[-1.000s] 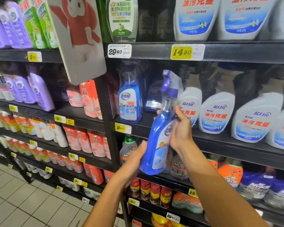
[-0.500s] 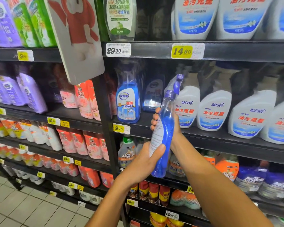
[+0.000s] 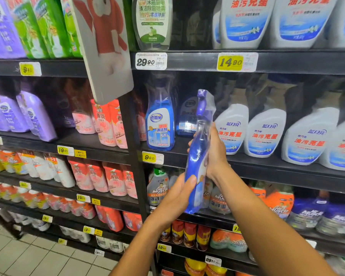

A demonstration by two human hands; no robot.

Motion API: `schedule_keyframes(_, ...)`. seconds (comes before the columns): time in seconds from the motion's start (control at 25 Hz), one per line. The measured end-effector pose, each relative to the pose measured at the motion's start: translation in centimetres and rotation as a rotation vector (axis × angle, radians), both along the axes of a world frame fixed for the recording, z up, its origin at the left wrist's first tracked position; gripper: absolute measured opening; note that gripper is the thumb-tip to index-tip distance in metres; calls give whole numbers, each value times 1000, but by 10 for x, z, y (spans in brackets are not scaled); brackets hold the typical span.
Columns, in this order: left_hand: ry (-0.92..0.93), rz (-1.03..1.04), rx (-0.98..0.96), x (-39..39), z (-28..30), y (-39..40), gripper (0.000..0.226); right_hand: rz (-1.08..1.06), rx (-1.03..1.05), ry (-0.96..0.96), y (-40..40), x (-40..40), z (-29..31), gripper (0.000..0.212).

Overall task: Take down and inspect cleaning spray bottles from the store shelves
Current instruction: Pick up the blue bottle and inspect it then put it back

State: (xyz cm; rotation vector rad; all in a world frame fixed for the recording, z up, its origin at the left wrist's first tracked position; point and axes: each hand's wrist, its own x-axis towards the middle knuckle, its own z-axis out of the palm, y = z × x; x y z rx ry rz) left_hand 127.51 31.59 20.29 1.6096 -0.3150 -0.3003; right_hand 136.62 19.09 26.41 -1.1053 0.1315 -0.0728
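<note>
Both forearms reach up from the lower edge of the view toward the dark store shelves, meeting in front of the middle shelf (image 3: 267, 170). The blue spray bottle (image 3: 197, 162) is off the shelf and held in the air between the two hands, standing nearly upright with its purple trigger head at the top, leaning slightly to the right, and its narrow edge turned toward the camera. The right hand (image 3: 215, 152) takes the bottle at its upper body and neck: the palm lies flat against the right side, the thumb points up along the neck, and the fingertips wrap round the far side, so its grip is closed round the bottle. The left hand (image 3: 177, 196) comes in from below and left, the wrist bent upward, cupping the lower body of the bottle with the thumb pressed across the front face near the label; its grip too is closed on the bottle. Behind the held bottle, a second blue bottle (image 3: 160, 126) of the same kind stands on the middle shelf, above a yellow price tag (image 3: 149, 157), and white spray bottles (image 3: 265, 132) line the shelf just to the right.
</note>
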Motion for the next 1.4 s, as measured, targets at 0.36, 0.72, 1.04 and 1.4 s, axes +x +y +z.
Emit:
schedule_keyframes(0.36, -41, 91, -120, 16, -16, 5, 38, -245, -184, -4, 7, -11, 0, 49)
schedule_keyframes(0.72, -42, 341, -184, 42, -13, 19, 52, -59, -360, -133, 10, -27, 5, 47)
schedule_keyframes(1.04, -8, 278, -281, 55, -16, 27, 54, 173, -475, -304, -9, -33, 11, 25)
schedule_keyframes(1.4, 3, 165, -234, 62, -24, 30, 66, 159, -477, -366, -14, -33, 7, 11)
